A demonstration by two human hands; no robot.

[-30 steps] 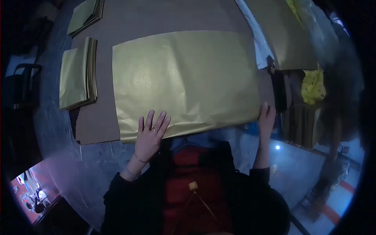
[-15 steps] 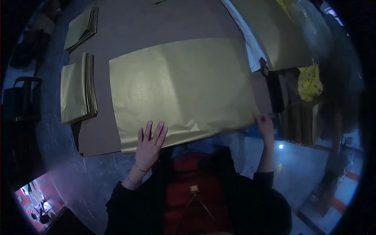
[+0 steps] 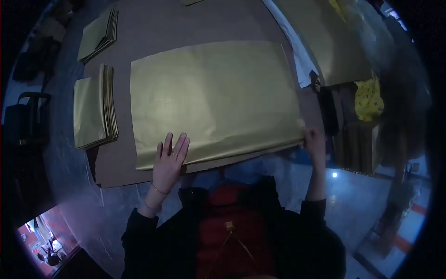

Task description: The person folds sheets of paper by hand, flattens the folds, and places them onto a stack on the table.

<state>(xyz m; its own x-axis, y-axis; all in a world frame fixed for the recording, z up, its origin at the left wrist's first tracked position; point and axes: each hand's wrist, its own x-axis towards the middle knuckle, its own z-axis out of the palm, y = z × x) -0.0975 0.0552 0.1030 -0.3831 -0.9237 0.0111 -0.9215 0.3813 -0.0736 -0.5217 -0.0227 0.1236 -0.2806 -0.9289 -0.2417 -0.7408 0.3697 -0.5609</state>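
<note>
A large sheet of gold paper [image 3: 216, 95] lies on the brown board in front of me, its near edge curled or folded slightly. My left hand [image 3: 169, 156] rests on the near edge toward the left, fingers stretched out, with a ring and a bracelet on it. At the near right corner, my right hand [image 3: 315, 139] has its fingers bent together around the paper's edge. The fingertips there are dim and partly hidden.
Two stacks of folded gold paper, a nearer stack [image 3: 93, 109] and a farther stack [image 3: 98, 36], sit at the left. More gold paper [image 3: 332, 51], a white strip [image 3: 292, 44] and a yellow patterned cloth [image 3: 369, 100] are at the right. Brown board [image 3: 121, 174] lies underneath.
The sheet's near edge has moved away from me, uncovering a strip of board, and looks smoother. My left hand has shifted forward and slightly left; the right hand moved slightly forward.
</note>
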